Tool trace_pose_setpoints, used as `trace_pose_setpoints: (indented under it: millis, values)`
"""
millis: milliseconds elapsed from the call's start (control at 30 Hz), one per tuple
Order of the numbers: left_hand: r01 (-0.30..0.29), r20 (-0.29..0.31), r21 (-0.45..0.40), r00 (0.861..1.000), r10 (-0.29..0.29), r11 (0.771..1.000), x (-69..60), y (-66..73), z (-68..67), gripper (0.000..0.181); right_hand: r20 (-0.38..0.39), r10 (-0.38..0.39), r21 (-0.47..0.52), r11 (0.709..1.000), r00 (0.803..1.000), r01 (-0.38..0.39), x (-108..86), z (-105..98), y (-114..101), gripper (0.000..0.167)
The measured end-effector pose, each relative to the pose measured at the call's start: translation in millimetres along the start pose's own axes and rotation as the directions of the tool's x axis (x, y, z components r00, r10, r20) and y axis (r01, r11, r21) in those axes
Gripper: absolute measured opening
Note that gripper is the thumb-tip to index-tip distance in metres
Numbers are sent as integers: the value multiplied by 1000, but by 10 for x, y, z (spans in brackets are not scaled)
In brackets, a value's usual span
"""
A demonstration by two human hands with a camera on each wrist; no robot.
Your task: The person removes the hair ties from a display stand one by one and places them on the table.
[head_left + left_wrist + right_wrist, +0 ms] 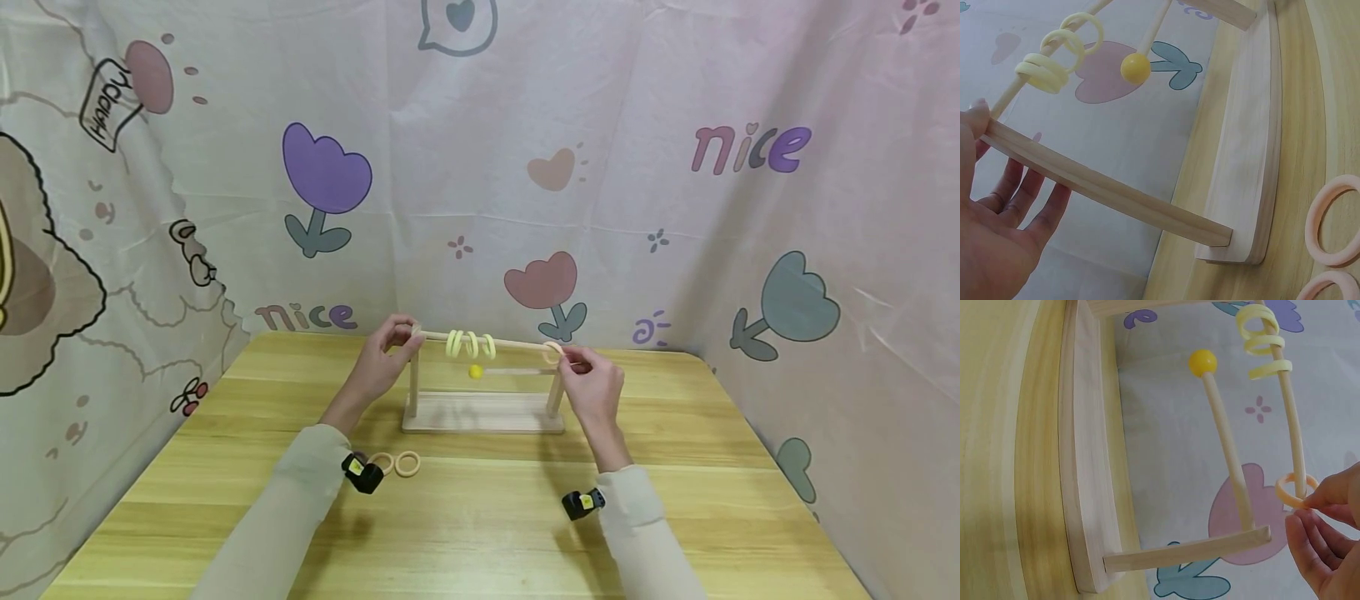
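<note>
A wooden stand (483, 413) has two uprights; from the right one a rod with a yellow ball (476, 372) points left. My left hand (381, 360) grips the top of the left upright (1104, 183), where the upper rod (1291, 419) meets it. Several pale yellow rings (1045, 72) hang on that rod. With thumb and fingertips my right hand (595, 388) pinches an orange ring (1286, 493) around the rod's right end, which stands apart from the right upright (1188, 551).
Two light wooden rings (407, 464) lie on the table (480, 533) in front of the stand, near the left wrist; a dark round thing is partly hidden by the wrist camera (363, 474). A printed cloth (465, 167) hangs behind the table.
</note>
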State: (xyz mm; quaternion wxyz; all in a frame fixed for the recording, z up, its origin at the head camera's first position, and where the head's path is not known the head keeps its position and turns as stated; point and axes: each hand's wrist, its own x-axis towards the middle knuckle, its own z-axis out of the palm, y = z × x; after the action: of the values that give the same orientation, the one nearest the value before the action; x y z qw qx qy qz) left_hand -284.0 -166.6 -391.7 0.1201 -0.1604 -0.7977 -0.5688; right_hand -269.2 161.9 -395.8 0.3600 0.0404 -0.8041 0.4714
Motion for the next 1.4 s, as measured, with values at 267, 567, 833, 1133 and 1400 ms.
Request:
trace_pose_setpoints:
  millis: [267, 567, 833, 1133, 1400]
  values:
    - [6, -1, 3, 1000, -6, 1000, -4, 11, 3, 33, -18, 26, -2, 1000, 999, -26, 10, -54, 73, 13]
    - [9, 1, -2, 1000, -9, 1000, -7, 28, 6, 36, -31, 50, -2, 999, 998, -51, 39, -111, 124, 13]
    - [6, -8, 0, 1000, -6, 1000, -17, 30, 4, 32, -41, 84, 1, 997, 996, -84, 56, -147, 175, 15]
    - [-5, -3, -4, 1000, 5, 1000, -14, 38, 7, 32, -44, 109, 3, 994, 993, -109, 80, -165, 257, 14]
    - [-9, -3, -2, 1000, 9, 1000, -5, 22, 1, 35, -45, 140, 11, 990, 989, -139, 86, -194, 268, 16]
